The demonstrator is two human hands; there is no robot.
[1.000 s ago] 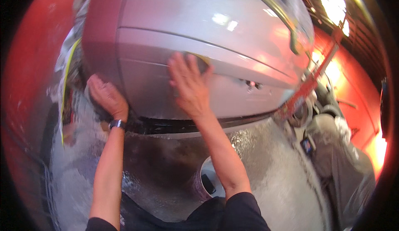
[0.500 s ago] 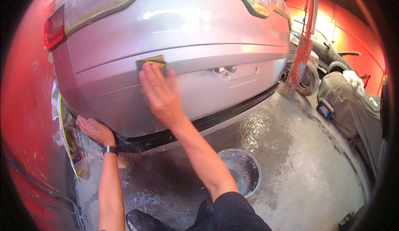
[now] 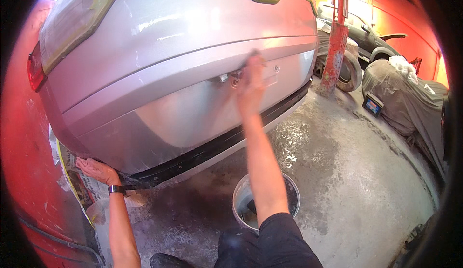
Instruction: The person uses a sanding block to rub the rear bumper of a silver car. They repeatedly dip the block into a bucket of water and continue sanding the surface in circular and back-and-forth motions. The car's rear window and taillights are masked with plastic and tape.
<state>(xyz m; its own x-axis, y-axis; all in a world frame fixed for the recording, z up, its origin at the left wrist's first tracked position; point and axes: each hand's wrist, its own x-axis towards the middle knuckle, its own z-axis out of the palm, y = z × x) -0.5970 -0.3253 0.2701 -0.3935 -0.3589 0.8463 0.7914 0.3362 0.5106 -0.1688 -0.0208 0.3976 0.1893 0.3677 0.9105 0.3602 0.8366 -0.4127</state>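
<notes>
We press our right hand (image 3: 251, 87) flat against the silver bumper (image 3: 169, 99), fingers spread and blurred; whether a pad sits under the palm we cannot tell. The bumper fills the frame from 9 to 1 o'clock, its paint dull and wet-looking in a broad patch below the crease, glossier with light glare above. Small fittings (image 3: 230, 80) stand just at 9 o'clock of our right hand. A black trim strip (image 3: 217, 147) runs along the lower edge. A red tail lamp (image 3: 34, 73) shows at the bumper's 9 o'clock end.

Our left hand (image 3: 99, 170), a watch (image 3: 115, 189) on its wrist, rests open at the bumper's lower corner at 8 o'clock, touching masking newspaper (image 3: 77, 186).

A bucket (image 3: 239, 203) stands on the wet concrete floor (image 3: 347, 181) at 6 o'clock, partly behind our right forearm. From 3 to 5 o'clock the floor gives room. A red post (image 3: 333, 58) rises at 1 o'clock, with a covered car (image 3: 410, 99) at 3 o'clock. The red wall (image 3: 21, 162) crowds our left side.
</notes>
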